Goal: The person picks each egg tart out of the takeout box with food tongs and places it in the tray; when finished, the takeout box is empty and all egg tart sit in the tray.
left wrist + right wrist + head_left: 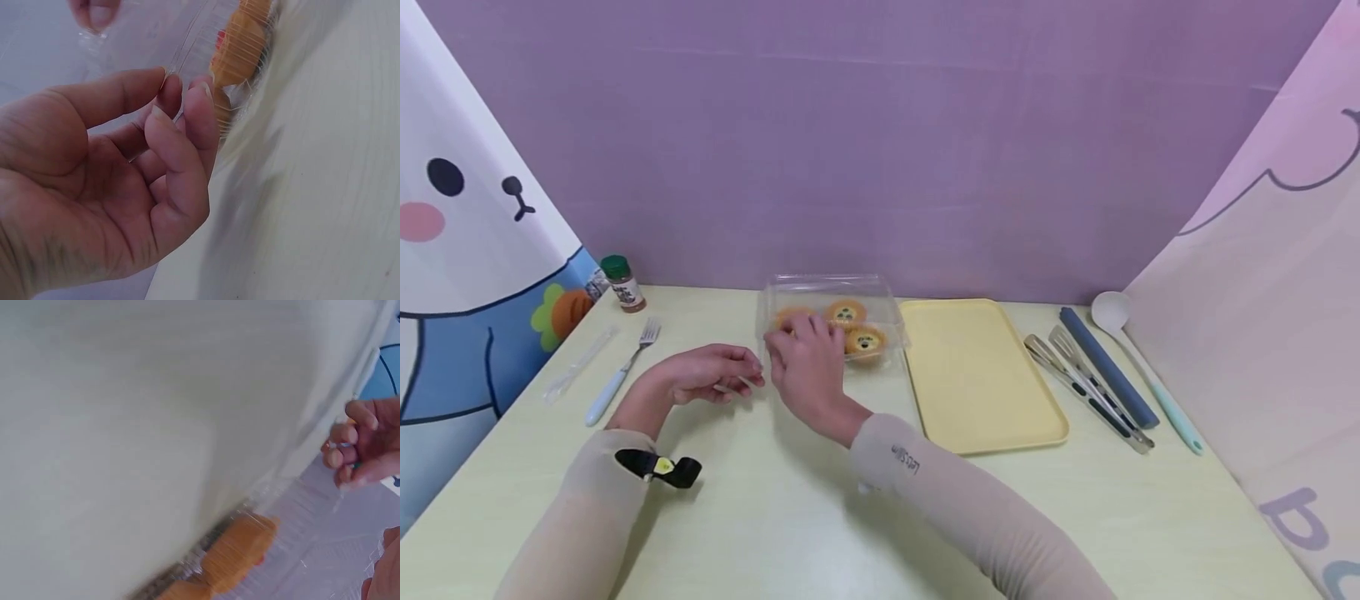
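A clear plastic container [880, 287] holding three orange tarts [865, 342] sits at the middle back of the pale table [775, 517]. My right hand [805, 367] lies over its front left corner, fingers curled onto the plastic. My left hand [718, 373] is just left of that corner, fingers curled. In the left wrist view the left hand [125, 162] pinches a thin clear plastic edge [144, 37] between thumb and fingers, beside a tart [240, 44]; a right fingertip [94, 11] grips the plastic above. The right wrist view shows the left hand [356, 447], a tart [237, 550] and blurred plastic [300, 562].
An empty yellow tray [977, 375] lies right of the container, then metal tongs [1086, 392], a dark blue bar [1108, 367] and a white-and-mint spoon [1142, 367]. A fork [621, 375], a clear wrapped item [580, 362] and a spice jar [623, 283] are at left. Cloth walls enclose the table.
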A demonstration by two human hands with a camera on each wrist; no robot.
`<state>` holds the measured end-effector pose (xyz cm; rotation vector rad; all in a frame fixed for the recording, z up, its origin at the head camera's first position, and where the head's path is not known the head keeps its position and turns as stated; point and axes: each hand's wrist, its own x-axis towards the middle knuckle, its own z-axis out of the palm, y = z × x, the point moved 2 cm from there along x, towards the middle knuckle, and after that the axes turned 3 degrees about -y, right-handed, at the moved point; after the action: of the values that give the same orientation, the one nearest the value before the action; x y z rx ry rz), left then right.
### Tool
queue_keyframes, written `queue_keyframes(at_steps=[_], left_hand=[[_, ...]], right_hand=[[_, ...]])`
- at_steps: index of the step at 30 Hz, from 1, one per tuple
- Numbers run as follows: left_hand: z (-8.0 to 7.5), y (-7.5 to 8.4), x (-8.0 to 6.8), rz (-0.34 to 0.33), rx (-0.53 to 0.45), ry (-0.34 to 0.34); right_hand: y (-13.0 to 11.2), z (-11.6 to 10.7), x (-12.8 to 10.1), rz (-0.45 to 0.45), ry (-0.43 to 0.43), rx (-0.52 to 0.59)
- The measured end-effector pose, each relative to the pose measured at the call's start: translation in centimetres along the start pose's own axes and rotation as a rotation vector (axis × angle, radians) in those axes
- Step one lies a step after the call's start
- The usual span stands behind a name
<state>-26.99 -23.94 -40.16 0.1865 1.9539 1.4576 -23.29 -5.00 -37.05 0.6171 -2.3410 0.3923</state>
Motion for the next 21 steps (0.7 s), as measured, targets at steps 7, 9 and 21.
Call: queue_keyframes(at_steps=[7,9,21], left_hand=[[0.0,0.0,-0.1,0.014,-0.001,0.005],[0.0,-0.1,-0.2,0.017,-0.003,0.011],[-0.1,-0.1,0.0,0.007,0.025,0.037]], right_hand=[[0.1,-0.8,1.3,0.034,0.03,0.077],[0.1,-0.8,1.5,0.043,0.025,0.089],[0.3,-1.4,3.0,0.071,0.065,0.147]])
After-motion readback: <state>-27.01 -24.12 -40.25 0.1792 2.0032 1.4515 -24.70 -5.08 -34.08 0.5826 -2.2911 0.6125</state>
